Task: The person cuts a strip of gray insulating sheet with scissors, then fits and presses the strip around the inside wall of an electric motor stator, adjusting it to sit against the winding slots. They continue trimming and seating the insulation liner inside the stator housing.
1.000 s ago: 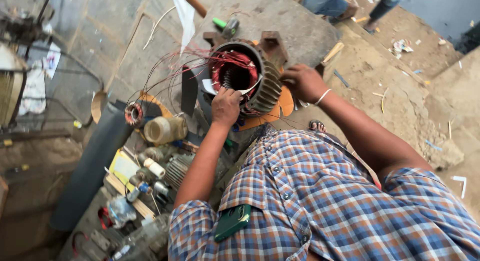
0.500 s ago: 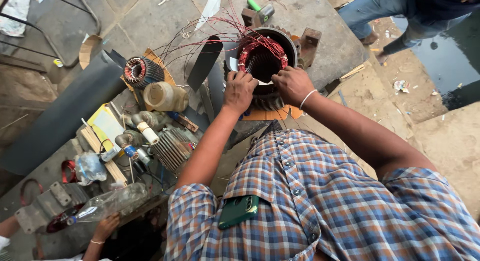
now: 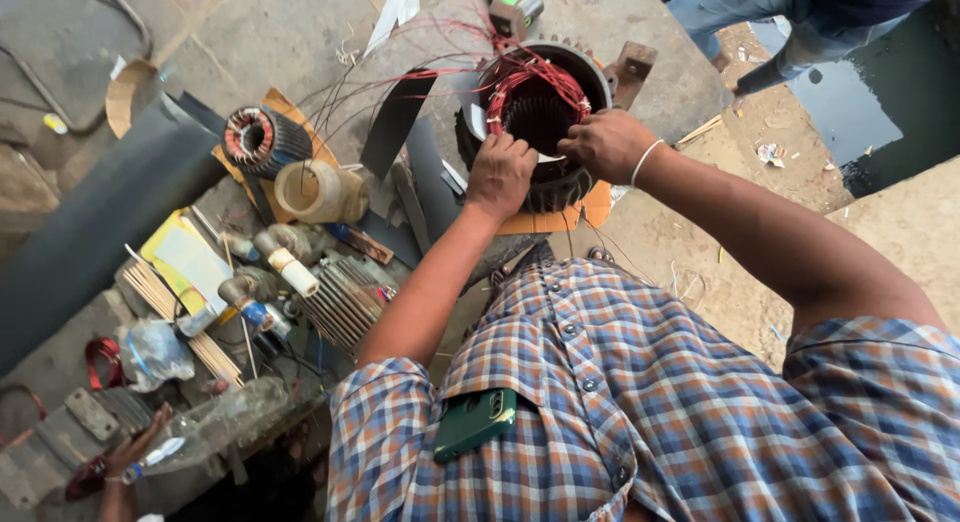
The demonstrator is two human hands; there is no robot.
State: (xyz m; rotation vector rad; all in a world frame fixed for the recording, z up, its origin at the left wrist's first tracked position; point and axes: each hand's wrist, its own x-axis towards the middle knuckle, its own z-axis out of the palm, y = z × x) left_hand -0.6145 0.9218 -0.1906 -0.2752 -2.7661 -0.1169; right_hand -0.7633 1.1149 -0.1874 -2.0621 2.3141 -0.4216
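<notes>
A large motor stator [image 3: 560, 187] with a ribbed dark casing and red copper windings [image 3: 528, 82] stands on an orange sheet on the ground. My left hand [image 3: 500, 172] curls over its near rim, beside a strip of white insulating paper. My right hand [image 3: 605, 142], a white band on the wrist, pinches the red winding wire at the rim's right side. Loose red wires [image 3: 400, 77] trail off to the left. A green phone [image 3: 475, 422] sits in my checked shirt's pocket.
A smaller wound stator [image 3: 262, 140], a cream tape roll [image 3: 315, 192], a finned casing [image 3: 345, 297], pipe fittings and paper lie left. A grey pipe [image 3: 90, 232] runs diagonally. Another person's hand [image 3: 135, 452] holds a plastic bottle [image 3: 215, 422]. A person in jeans [image 3: 760, 32] sits by dark water [image 3: 870, 102].
The view has swung closer over the stator. Both hands have stayed on its rim, the right one shifting onto the red wire. Another person's hand has come in at the lower left.
</notes>
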